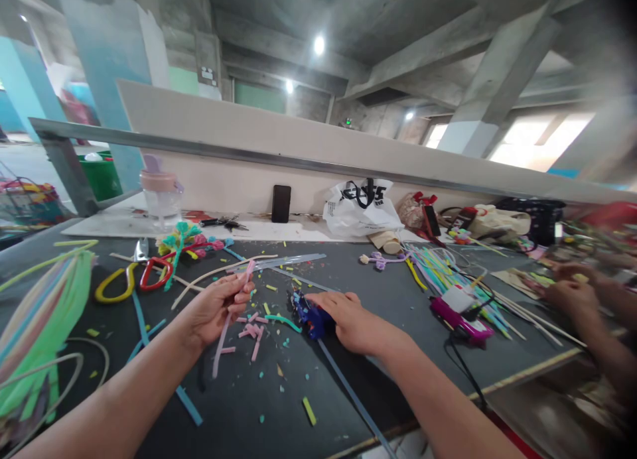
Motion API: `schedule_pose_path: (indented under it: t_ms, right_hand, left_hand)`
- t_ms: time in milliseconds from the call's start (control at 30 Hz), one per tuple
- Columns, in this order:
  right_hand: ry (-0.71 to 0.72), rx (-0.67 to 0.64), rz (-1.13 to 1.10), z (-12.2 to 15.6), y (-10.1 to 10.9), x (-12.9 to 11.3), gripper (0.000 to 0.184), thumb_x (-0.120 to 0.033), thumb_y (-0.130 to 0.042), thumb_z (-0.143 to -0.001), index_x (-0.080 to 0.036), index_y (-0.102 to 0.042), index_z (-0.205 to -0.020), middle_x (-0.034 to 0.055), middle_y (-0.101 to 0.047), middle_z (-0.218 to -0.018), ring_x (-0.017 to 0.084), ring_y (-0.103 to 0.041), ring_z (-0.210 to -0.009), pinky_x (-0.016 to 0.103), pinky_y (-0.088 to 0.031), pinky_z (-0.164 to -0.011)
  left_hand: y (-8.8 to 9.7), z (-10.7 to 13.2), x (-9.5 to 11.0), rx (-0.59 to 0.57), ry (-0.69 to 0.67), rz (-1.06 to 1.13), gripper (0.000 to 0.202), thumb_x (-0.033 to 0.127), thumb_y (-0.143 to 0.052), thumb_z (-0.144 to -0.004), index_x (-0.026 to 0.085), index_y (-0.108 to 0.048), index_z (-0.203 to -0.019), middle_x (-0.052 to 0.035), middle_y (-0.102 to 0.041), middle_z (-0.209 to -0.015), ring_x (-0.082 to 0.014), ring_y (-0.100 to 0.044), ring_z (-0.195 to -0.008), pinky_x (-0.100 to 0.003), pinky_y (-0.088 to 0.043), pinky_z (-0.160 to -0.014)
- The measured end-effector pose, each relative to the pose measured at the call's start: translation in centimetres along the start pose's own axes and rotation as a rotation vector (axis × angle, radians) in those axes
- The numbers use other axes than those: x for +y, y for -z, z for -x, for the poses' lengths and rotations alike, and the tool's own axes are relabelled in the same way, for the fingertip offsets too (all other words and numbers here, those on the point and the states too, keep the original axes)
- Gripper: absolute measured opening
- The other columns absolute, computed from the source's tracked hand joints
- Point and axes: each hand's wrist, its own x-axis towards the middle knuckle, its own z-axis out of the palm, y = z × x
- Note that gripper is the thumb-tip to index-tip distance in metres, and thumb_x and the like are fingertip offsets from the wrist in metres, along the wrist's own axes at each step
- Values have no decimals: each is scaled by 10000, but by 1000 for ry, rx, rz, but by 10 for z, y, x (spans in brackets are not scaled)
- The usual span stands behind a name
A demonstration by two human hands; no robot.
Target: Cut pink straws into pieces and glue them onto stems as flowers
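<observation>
My left hand (219, 306) is closed in a pinch around a thin pink strip (219, 349), whose folded upper end stands above the fingertips. My right hand (351, 320) lies with stretched fingers over a dark blue tool (313, 321) that looks like a hot glue gun. From its back a long grey translucent stick (354, 396) runs toward the table's front edge. The thumb and the tool's handle are hidden. Between my hands lie several short pink pieces (256, 336) and a curved turquoise piece (283, 322).
Red-and-yellow-handled scissors (135, 273) and fuzzy strip bundles (54, 300) lie left. A bottle (162, 194), an upright phone (281, 203) and a white bag (363, 207) stand along the back. Right are a magenta device (462, 323) with a cable and another person's hands (572, 290).
</observation>
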Motion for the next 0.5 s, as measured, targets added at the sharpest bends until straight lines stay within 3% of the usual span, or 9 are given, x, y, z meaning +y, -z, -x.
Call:
schedule_pose_path:
  t_ms: [67, 167, 267, 367, 433, 500]
  right_hand:
    - [-14, 58, 20, -1, 9, -9, 768, 58, -424, -594, -285, -388, -1280, 32, -456, -1313, 188, -398, -1158, 352, -230, -915]
    - [-16, 164, 17, -13, 18, -35, 416, -42, -481, -718, -233, -554, -1081, 42, -569, -1162, 188, -463, -1049, 341, -261, -875]
    - [94, 71, 5, -36, 11, -69, 133, -192, -528, -796, -228, -621, -884, 21, -657, -875, 176, -540, -883, 318, -305, -774]
    - [149, 86, 83, -61, -7, -97, 150, -285, -479, -842, -218, -608, -879, 34, -656, -832, 188, -567, -820, 320, -316, -702]
    - [161, 94, 145, -73, -20, -107, 145, -252, -517, -796, -198, -595, -906, 49, -654, -850, 195, -574, -795, 318, -317, -675]
    - [180, 77, 192, -81, -29, -110, 99, -216, -553, -740, -182, -602, -818, 48, -651, -797, 193, -577, -753, 323, -318, -674]
  left_hand:
    - [1, -1, 0, -11, -11, 1, 79, 89, -559, -784, 111, -508, -728, 18, -465, -628, -1, -398, -428, -61, -315, -323]
    - [2, -1, -1, -19, -22, -6, 61, 106, -573, -782, 109, -526, -742, 11, -479, -639, -5, -407, -436, -62, -324, -327]
    - [1, -1, -2, -28, -27, -11, 62, 106, -582, -776, 104, -538, -732, 10, -482, -634, -5, -405, -432, -66, -326, -328]
    - [1, 0, -3, -40, -26, -18, 70, 105, -585, -773, 96, -543, -718, 13, -475, -617, -5, -403, -428, -66, -325, -328]
    - [1, 1, -3, -46, -31, -21, 72, 109, -584, -774, 94, -543, -716, 15, -472, -611, -4, -399, -426, -67, -326, -330]
    - [1, 1, -3, -47, -41, -21, 72, 111, -584, -773, 97, -543, -715, 16, -476, -613, -3, -395, -424, -69, -324, -329]
